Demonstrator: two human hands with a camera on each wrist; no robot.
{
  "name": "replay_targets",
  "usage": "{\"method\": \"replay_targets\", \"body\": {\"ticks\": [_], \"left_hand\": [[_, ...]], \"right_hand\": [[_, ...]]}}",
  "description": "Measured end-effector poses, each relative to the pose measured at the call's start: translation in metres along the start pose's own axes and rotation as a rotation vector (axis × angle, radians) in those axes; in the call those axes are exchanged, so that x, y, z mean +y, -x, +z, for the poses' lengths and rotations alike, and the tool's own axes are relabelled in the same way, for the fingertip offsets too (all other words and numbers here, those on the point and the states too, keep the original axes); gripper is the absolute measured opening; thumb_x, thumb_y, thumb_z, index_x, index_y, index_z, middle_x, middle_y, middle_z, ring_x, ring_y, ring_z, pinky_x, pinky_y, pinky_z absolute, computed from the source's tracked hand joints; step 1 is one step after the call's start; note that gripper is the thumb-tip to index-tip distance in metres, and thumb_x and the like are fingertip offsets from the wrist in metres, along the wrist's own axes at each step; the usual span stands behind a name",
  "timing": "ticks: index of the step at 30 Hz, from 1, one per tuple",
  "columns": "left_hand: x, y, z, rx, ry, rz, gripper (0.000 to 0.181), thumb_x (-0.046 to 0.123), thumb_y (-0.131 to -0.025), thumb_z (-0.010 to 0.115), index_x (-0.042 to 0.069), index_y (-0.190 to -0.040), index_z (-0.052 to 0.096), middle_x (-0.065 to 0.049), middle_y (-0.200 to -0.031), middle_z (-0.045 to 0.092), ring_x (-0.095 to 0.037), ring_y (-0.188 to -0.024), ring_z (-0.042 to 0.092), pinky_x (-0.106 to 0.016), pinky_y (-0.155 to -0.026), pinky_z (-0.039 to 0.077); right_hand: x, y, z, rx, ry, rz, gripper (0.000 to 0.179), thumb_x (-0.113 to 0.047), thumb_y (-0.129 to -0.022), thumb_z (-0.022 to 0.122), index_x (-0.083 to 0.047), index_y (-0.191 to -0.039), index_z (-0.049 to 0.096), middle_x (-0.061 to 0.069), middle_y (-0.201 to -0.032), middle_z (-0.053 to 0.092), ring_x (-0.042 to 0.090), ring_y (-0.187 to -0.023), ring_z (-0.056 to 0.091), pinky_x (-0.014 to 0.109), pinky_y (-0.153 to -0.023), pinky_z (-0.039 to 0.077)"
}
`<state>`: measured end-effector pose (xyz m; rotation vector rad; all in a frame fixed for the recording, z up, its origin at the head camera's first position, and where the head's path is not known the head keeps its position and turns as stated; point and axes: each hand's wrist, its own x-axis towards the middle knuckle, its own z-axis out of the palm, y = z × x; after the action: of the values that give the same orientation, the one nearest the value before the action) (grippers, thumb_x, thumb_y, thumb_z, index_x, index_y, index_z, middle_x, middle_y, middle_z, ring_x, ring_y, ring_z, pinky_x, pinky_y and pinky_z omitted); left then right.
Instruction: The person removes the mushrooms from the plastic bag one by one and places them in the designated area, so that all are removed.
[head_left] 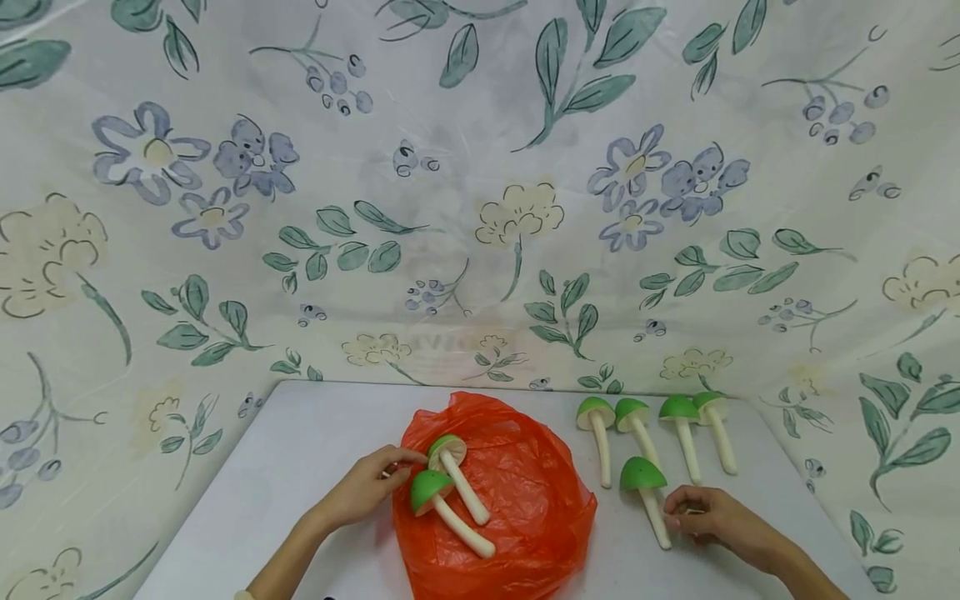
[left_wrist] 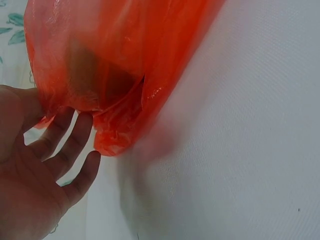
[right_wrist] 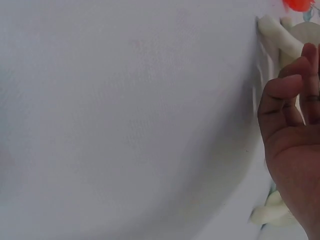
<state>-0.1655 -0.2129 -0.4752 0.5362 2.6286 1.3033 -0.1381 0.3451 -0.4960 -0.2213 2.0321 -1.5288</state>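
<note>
A red plastic bag (head_left: 525,467) lies spread on the white table (head_left: 315,433). On it rest two toy mushrooms with green caps and cream stems, an upper mushroom (head_left: 471,496) and a lower mushroom (head_left: 468,533). My left hand (head_left: 367,483) pinches the bag's left edge beside their caps; the left wrist view shows thumb and fingers at the bag's rim (left_wrist: 112,142). On the right, my right hand (head_left: 712,517) is beside the stem of a single mushroom (head_left: 651,500), fingers loosely bent. In the right wrist view the fingers partly cover a stem (right_wrist: 280,35); whether they touch it is unclear.
Several more green-capped mushrooms (head_left: 684,437) lie in a row at the table's back right. A floral sheet (head_left: 465,208) hangs behind and along both sides of the table.
</note>
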Motion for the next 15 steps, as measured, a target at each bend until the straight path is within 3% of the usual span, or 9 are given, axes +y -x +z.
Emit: {"method": "replay_targets", "body": {"ticks": [8, 15], "left_hand": [[-0.001, 0.001, 0.0, -0.003, 0.01, 0.004, 0.026, 0.012, -0.103, 0.054, 0.012, -0.125, 0.068, -0.009, -0.124, 0.064, -0.021, -0.099, 0.057, -0.027, -0.077, 0.051], [-0.001, 0.001, 0.0, -0.002, 0.004, -0.023, 0.025, 0.014, -0.103, 0.054, 0.015, -0.124, 0.068, -0.005, -0.122, 0.064, -0.021, -0.098, 0.056, -0.028, -0.077, 0.051]], "right_hand": [[-0.017, -0.005, 0.005, -0.069, -0.049, -0.078, 0.032, -0.015, -0.101, 0.057, 0.01, -0.121, 0.052, -0.004, -0.081, 0.052, 0.01, -0.064, 0.039, 0.025, -0.057, 0.036], [-0.05, -0.025, 0.02, -0.076, 0.064, -0.119, 0.038, -0.021, -0.099, 0.061, 0.011, -0.12, 0.054, 0.0, -0.076, 0.048, 0.011, -0.061, 0.039, 0.024, -0.055, 0.037]]}}
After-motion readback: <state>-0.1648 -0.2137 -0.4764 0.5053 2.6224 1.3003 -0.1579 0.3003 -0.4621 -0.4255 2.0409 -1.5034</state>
